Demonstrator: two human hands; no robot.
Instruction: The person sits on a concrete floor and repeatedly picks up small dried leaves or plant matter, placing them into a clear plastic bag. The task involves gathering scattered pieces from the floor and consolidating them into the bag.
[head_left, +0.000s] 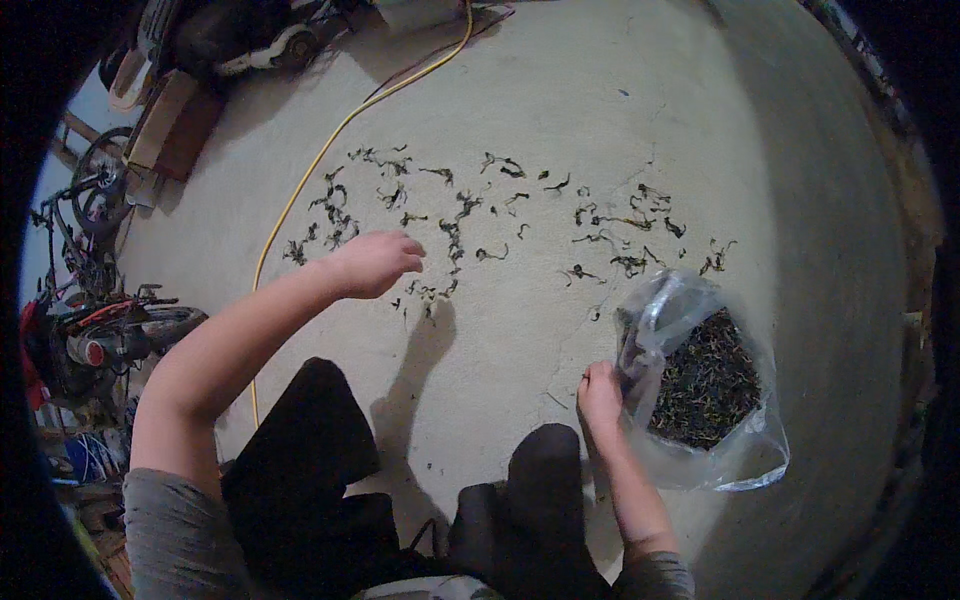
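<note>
Dark, twisted dried leaves are scattered in small clumps over the pale concrete floor in front of me. Over the left part of this scatter hangs my left hand, its fingers bent downward; whether anything is between them is hidden. My right hand is low at the left side of a clear plastic bag, its fingers curled. I cannot tell if it grips the bag's edge or a small piece. The bag lies wide at the mouth, and a mass of similar dark dried leaves fills its inside.
A yellow hose or cable curves along the floor to the left. Beyond it are a cardboard box, a bicycle and a motorcycle with a red light. My knees are close below the hands.
</note>
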